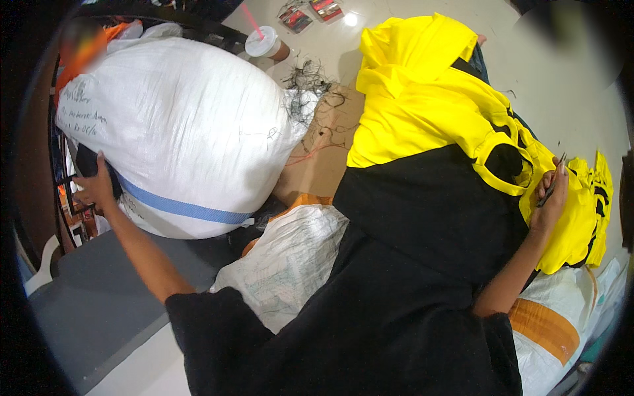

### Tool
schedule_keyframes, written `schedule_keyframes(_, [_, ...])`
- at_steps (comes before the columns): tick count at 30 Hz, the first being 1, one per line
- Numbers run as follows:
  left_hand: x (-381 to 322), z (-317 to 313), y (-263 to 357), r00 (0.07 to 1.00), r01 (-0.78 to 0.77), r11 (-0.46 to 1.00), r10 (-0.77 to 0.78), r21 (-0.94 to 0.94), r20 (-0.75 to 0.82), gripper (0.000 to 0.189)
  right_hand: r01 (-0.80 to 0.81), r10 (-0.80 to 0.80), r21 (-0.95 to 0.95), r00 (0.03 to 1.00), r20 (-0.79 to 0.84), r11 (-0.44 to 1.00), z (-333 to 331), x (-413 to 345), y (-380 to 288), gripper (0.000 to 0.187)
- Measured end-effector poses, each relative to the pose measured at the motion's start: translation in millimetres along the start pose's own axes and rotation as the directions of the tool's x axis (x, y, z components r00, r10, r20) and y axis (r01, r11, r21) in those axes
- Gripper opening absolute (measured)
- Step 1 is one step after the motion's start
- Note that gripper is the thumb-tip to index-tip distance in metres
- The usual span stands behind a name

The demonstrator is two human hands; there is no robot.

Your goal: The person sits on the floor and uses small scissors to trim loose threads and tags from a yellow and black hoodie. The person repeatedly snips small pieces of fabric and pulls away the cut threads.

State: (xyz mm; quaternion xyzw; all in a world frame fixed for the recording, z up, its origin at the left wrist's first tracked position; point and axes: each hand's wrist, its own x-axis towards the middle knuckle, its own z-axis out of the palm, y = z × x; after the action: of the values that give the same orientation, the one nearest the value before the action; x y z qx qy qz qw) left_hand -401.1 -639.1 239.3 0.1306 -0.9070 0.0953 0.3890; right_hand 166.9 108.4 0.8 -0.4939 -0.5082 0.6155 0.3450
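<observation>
My right hand [551, 194] is closed around small metal thread snips [551, 185], with their tips pointing up past the thumb. It rests beside yellow and black garments [569, 227] heaped at the right. Over my lap lies a yellow and black shirt [421, 104], its round yellow collar [495, 185] just left of that hand. My left hand [96, 185] reaches out to the far left, fingers spread, by a dark object [88, 161] at the side of a large white woven sack [193, 119]. Whether the fingers grip that dark object I cannot tell.
A plastic cup [265, 43] with a pink straw stands on the floor beyond the sack. Dark thread scraps [309, 94] lie on the sack's corner and on brown cardboard [317, 173]. Small packets [295, 20] lie farther off. Another woven sack [540, 321] sits at lower right.
</observation>
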Motion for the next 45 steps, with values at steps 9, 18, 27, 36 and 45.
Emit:
schedule_keyframes(9, [47.5,69.2,-98.9,0.853,0.215,0.878,0.045,-0.428,0.52,0.125,-0.023,0.025,-0.025,0.997,0.069,0.999,-0.1,17.8,-15.2,0.04])
schedule_keyframes(18, [23.7,22.8,-149.7,0.82,0.455,0.739,-0.129,-0.497,0.558,0.086,-0.112,0.106,0.077,0.991,0.08,0.991,6.3,15.8,-0.2,0.039])
schedule_keyframes(27, [-192.6,-186.8,-98.3,0.902,0.115,0.972,-0.189,0.205,0.389,0.095,-0.115,0.111,0.038,0.99,0.09,0.993,-3.0,22.5,-9.1,0.045])
schedule_keyframes(36, [-309.7,-164.8,-94.3,0.854,0.109,0.93,-0.268,0.35,0.446,0.097,-0.116,0.102,0.071,0.98,0.171,0.991,-2.6,26.2,-10.1,0.041])
schedule_keyframes(45, [-360.3,-148.7,-114.6,0.799,-0.059,0.95,-0.138,0.305,0.585,0.097,-0.067,0.058,0.057,0.987,0.149,0.996,-3.6,16.5,-8.2,0.042])
